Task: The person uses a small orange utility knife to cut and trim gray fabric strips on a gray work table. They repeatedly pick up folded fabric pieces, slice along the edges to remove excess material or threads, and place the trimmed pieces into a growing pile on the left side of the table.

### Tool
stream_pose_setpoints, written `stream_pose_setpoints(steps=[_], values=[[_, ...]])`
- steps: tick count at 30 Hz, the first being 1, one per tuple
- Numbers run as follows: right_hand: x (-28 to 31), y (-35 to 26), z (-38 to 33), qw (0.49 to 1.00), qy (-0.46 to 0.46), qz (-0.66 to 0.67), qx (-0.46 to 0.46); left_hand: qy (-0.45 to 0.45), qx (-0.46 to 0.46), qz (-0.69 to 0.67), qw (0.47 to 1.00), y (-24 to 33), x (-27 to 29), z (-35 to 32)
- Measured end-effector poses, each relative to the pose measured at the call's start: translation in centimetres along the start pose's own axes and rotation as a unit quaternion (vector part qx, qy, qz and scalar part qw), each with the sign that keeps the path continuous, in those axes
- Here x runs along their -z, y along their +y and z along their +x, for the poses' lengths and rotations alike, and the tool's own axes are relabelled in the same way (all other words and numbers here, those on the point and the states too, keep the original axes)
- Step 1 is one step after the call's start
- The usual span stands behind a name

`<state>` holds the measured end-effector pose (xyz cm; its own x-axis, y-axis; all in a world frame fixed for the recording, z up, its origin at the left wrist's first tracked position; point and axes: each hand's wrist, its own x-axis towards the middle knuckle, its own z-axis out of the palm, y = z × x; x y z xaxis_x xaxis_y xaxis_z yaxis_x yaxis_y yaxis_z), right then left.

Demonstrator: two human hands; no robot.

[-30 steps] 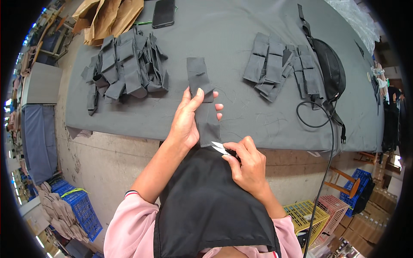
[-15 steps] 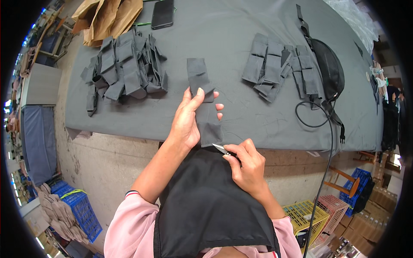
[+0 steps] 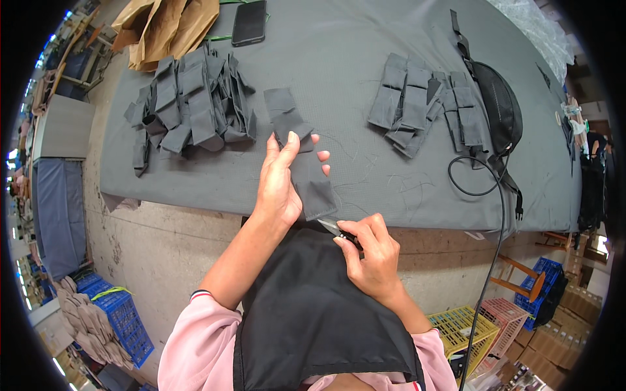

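My left hand (image 3: 280, 186) is closed round a dark grey sewn fabric strip (image 3: 316, 199), thumb on top and fingertips showing at its right side. The strip's far end rests towards the table's middle, and its near end hangs by the table's front edge. Between thumb and fingers, my right hand (image 3: 372, 251) grips small thread snips (image 3: 330, 227) with pointed metal blades. The blade tips are at the strip's near lower edge; whether they touch a thread is too small to tell.
A heap of grey fabric strips (image 3: 195, 104) lies at left, a smaller pile (image 3: 407, 98) at right. Beyond are a brown paper bag (image 3: 173, 32) and a phone (image 3: 249, 23). A black waist bag (image 3: 499, 104) and a black cable (image 3: 501, 221) lie at right. Loose threads dot the grey-covered table (image 3: 326, 58).
The strip's far end has swung to the left with my left hand. My right hand and the snips have shifted slightly left, staying at the near edge.
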<state>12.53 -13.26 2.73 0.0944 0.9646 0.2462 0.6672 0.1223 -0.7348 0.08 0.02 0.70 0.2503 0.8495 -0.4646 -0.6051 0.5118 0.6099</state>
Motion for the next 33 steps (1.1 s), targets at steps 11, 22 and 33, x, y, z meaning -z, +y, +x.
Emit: stream_pose_setpoints(steps=[11, 22, 33], values=[[-0.63, 0.47, -0.16, 0.999, 0.031, -0.025, -0.005, 0.012, -0.021, -0.004, 1.000, 0.12, -0.30, -0.24], [-0.51, 0.56, -0.29, 0.999, 0.048, -0.011, 0.005, 0.018, -0.004, -0.018, 1.000, 0.08, -0.16, -0.05], [-0.63, 0.41, -0.21, 0.999, 0.038, -0.024, 0.009, 0.025, -0.012, -0.017, 0.999, 0.00, -0.46, -0.26]])
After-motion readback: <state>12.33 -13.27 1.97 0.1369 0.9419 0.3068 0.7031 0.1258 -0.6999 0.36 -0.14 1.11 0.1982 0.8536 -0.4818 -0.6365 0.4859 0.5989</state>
